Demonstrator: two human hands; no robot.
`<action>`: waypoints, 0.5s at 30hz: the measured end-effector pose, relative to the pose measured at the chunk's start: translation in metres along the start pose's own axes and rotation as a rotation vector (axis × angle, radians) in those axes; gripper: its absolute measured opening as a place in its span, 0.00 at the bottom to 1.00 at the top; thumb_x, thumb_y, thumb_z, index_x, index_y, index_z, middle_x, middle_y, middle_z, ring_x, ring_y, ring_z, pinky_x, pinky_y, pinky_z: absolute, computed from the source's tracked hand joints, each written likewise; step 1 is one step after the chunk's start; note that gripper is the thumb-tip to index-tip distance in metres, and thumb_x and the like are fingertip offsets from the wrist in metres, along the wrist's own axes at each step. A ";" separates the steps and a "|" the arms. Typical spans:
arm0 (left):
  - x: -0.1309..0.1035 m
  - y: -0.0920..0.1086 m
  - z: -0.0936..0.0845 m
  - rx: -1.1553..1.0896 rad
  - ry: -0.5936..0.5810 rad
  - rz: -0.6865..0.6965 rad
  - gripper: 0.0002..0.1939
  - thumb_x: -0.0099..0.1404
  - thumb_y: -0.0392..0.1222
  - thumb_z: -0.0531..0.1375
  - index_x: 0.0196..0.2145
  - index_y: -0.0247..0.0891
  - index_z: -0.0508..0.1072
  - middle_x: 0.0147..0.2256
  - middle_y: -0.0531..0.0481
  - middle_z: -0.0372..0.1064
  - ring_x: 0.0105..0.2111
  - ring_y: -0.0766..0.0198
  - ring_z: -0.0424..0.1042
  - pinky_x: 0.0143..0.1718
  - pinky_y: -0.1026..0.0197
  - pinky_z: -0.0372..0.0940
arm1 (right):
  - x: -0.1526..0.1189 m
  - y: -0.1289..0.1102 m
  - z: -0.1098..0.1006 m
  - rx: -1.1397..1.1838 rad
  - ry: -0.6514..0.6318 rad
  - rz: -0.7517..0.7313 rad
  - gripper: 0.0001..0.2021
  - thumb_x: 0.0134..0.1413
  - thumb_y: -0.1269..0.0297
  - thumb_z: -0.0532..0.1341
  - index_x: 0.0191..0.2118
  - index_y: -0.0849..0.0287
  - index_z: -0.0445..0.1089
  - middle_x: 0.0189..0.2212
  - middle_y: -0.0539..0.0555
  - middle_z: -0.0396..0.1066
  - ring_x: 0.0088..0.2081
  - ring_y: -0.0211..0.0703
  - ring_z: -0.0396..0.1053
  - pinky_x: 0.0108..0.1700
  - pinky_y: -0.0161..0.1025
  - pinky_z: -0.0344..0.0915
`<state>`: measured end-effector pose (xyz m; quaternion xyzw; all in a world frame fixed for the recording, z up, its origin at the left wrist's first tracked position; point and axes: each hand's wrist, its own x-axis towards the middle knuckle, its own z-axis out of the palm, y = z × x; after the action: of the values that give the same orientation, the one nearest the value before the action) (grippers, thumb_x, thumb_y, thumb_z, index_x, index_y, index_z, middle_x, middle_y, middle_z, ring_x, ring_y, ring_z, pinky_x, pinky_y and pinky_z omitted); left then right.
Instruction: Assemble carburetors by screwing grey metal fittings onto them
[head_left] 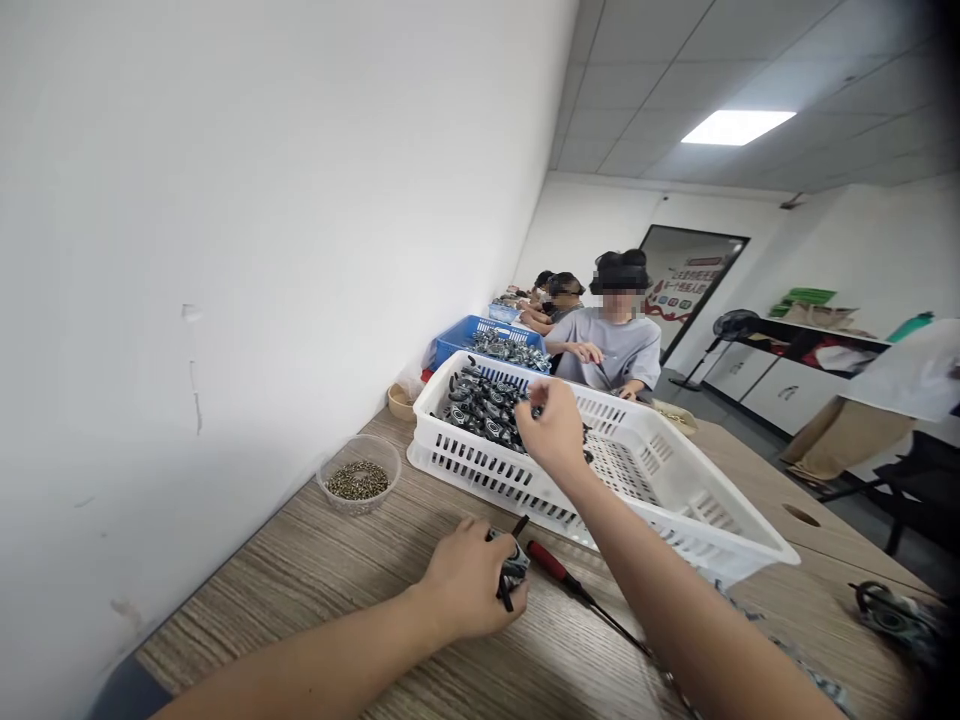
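My left hand point(469, 580) is closed around a small grey metal part with black arms point(514, 565), held just above or on the wooden table. A screwdriver with a red handle point(547, 562) lies to its right, its shaft passing under my right forearm. My right hand point(553, 425) is over the white plastic basket point(480, 475), its fingers curled together beside a heap of black and grey metal parts point(480, 405). Something dark shows at those fingertips, but I cannot tell whether it is held or lies behind them.
A clear round tub point(325, 490) with small brass-coloured screws point(358, 480) stands near the wall. Behind the basket are a blue crate point(450, 345) of metal parts and a seated person point(622, 340). More metal parts point(896, 615) lie at the right edge.
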<state>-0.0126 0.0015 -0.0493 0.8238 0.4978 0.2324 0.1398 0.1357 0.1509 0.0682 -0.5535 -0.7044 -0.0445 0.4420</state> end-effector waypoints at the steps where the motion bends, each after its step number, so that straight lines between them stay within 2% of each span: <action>1: 0.000 0.000 0.001 0.000 0.000 0.001 0.16 0.66 0.56 0.64 0.44 0.44 0.77 0.45 0.39 0.75 0.50 0.40 0.75 0.48 0.43 0.75 | 0.023 0.001 0.015 -0.006 -0.027 0.024 0.15 0.63 0.66 0.60 0.54 0.57 0.67 0.49 0.61 0.73 0.50 0.53 0.73 0.53 0.49 0.69; 4: 0.002 -0.001 0.004 0.011 -0.010 0.017 0.19 0.66 0.59 0.63 0.45 0.43 0.78 0.45 0.37 0.75 0.50 0.38 0.75 0.47 0.40 0.76 | 0.083 0.010 0.065 -0.040 -0.145 0.100 0.18 0.68 0.61 0.66 0.59 0.60 0.70 0.52 0.60 0.75 0.51 0.51 0.75 0.55 0.51 0.73; 7: 0.005 -0.003 0.007 0.016 -0.028 0.021 0.21 0.65 0.61 0.62 0.45 0.42 0.78 0.45 0.36 0.75 0.47 0.38 0.75 0.46 0.38 0.77 | 0.122 0.020 0.110 -0.086 -0.246 0.150 0.21 0.71 0.54 0.67 0.62 0.59 0.72 0.58 0.60 0.74 0.54 0.52 0.76 0.55 0.55 0.77; 11: 0.008 -0.005 0.012 -0.003 -0.043 0.042 0.23 0.65 0.62 0.62 0.47 0.43 0.79 0.44 0.35 0.74 0.46 0.38 0.75 0.44 0.38 0.76 | 0.149 0.030 0.154 -0.121 -0.310 0.157 0.22 0.71 0.54 0.67 0.64 0.58 0.71 0.62 0.61 0.72 0.57 0.54 0.75 0.57 0.57 0.76; 15: 0.011 -0.007 0.020 -0.018 -0.070 0.029 0.24 0.63 0.63 0.65 0.48 0.44 0.79 0.43 0.34 0.73 0.46 0.36 0.73 0.41 0.38 0.75 | 0.159 0.040 0.180 -0.127 -0.343 0.142 0.20 0.72 0.54 0.66 0.62 0.58 0.72 0.60 0.60 0.73 0.56 0.53 0.75 0.57 0.56 0.76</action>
<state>-0.0026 0.0147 -0.0668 0.8373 0.4784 0.2100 0.1609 0.0655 0.3833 0.0494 -0.6281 -0.7244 0.0371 0.2817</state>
